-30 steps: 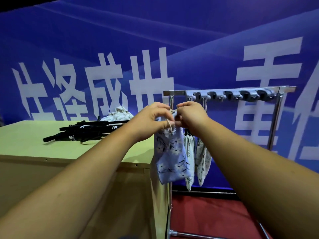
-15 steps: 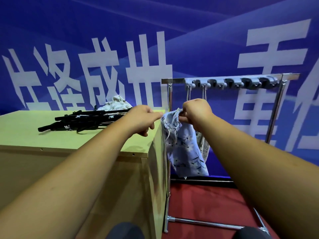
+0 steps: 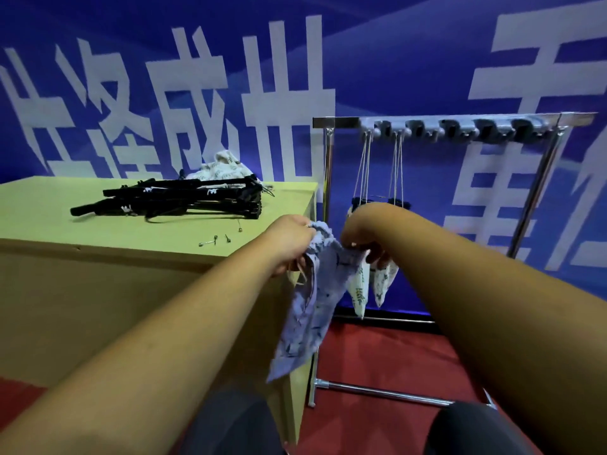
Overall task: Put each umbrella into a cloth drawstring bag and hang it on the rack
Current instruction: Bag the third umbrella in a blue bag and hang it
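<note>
Lowered to the right edge of the table (image 3: pixel 98 234), the left hand (image 3: pixel 290 239) and right hand (image 3: pixel 363 236) each pinch the mouth of the blue bag (image 3: pixel 312 307), apparently spreading it for 1 of the umbrellas (image 3: pixel 170 200).

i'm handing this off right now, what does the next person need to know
Left hand: pinches the left side of the blue bag's mouth.
Right hand: pinches the right side; the bag hangs limp between the hands and looks empty.
Umbrellas: black pile on the table, with spare bags behind it.
Done: two bagged umbrellas hang by their strings on the rack.
Left: fill this bag, hang it on a free hook, then repeat for the pile.
</note>
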Tool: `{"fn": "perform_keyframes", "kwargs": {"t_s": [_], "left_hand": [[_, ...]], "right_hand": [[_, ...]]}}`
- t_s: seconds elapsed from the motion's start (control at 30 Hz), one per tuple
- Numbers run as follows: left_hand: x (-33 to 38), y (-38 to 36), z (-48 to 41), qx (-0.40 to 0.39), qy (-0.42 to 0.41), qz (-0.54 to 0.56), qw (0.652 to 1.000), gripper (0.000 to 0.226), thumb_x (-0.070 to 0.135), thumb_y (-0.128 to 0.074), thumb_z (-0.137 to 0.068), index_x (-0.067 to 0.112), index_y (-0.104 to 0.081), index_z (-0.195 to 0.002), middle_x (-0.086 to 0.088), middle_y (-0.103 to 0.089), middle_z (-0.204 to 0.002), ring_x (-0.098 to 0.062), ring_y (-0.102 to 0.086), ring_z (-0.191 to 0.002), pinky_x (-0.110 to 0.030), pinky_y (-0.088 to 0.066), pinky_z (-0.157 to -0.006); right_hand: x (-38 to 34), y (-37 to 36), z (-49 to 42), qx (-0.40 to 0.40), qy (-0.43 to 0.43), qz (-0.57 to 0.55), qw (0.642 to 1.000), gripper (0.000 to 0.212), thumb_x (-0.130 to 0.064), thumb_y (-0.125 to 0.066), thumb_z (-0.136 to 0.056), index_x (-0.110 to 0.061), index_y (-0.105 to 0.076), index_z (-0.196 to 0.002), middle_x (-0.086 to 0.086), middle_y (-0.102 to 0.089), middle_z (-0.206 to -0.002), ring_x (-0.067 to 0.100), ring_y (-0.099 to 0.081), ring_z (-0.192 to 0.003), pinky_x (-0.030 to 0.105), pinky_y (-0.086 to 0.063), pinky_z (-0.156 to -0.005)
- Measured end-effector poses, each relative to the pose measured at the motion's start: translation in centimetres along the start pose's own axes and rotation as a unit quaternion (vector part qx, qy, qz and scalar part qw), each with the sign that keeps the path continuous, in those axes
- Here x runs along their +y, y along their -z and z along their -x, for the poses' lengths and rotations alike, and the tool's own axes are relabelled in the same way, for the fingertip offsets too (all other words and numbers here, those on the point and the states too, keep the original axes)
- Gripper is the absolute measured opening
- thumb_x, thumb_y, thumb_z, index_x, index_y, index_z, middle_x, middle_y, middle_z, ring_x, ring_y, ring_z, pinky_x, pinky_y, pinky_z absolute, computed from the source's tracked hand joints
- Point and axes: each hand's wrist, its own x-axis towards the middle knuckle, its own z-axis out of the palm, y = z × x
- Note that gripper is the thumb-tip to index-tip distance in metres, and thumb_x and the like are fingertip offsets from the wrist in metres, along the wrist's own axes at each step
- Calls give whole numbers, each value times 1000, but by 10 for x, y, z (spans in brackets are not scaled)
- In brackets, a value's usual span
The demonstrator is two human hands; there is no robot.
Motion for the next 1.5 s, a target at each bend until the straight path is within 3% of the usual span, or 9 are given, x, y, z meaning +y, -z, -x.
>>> {"fn": "perform_keyframes", "kwargs": {"t_s": [0.1,0.2,0.5,0.7,0.87,1.0,1.17,1.27,1.5], "left_hand": [[-6,1,1,-19,-13,-51,998,17,22,-55,-104,17,-68,-94,-3,-52,-65,-20,-45,-43,-29,-37,-53],[-6,8,5,-18,-23,-98,995,21,30,-57,-102,18,-68,-89,-2,-47,-58,-20,-41,-39,-23,-33,-49],[-15,65,20,-118,36,-428,895,41,40,-88,-84,7,-67,-97,-6,-59,-78,-24,-49,-59,-28,-38,-53],[-38,116,31,-93,93,-457,880,26,26,-77,-98,4,-70,-110,-11,-64,-85,-27,-55,-64,-36,-50,-62],[-66,140,38,-23,125,-285,950,15,22,-61,-108,9,-63,-116,-15,-67,-110,-31,-70,-83,-39,-65,-64],[-88,144,32,55,120,-184,974,14,7,-49,-106,7,-63,-103,-20,-59,-84,-28,-57,-61,-33,-54,-50],[-89,147,30,86,113,-224,964,18,7,-49,-95,5,-66,-92,-18,-61,-76,-29,-53,-60,-24,-35,-49],[-92,149,27,91,110,-242,960,19,21,-56,-97,9,-70,-94,-13,-72,-89,-31,-63,-75,-27,-43,-59],[-108,153,18,84,101,-301,944,37,40,-63,-93,13,-58,-67,-4,-57,-63,-24,-51,-60,-29,-31,-50]], "right_hand": [[6,-14,3,9,55,160,985,34,-17,-51,-111,1,-60,-138,16,-58,-118,29,-62,-99,39,-54,-98],[14,-32,-12,-9,62,200,978,31,-14,-54,-108,4,-60,-133,17,-57,-112,28,-59,-79,35,-51,-66],[5,-55,-30,-99,77,-9,992,40,-26,-81,-95,11,-72,-106,25,-78,-81,35,-79,-69,46,-67,-64],[-45,-65,-21,-59,182,-6,982,50,-40,-80,-96,8,-69,-94,22,-72,-73,32,-75,-54,48,-67,-63],[-82,-84,-21,2,225,66,972,59,-59,-69,-94,0,-74,-88,16,-73,-80,30,-75,-67,43,-68,-65],[-104,-98,-34,139,254,2,957,51,-57,-57,-92,-10,-77,-87,10,-76,-81,29,-74,-75,40,-64,-72],[-124,-118,-65,157,256,-18,954,21,-28,-62,-91,-14,-77,-86,7,-77,-87,27,-72,-82,43,-65,-76],[-138,-134,-81,170,246,-17,954,26,-41,-70,-89,-16,-78,-88,5,-75,-87,28,-71,-87,44,-64,-79],[-167,-158,-108,249,201,41,946,51,-70,-63,-90,-22,-75,-99,2,-73,-97,31,-66,-97,43,-52,-91]]}}
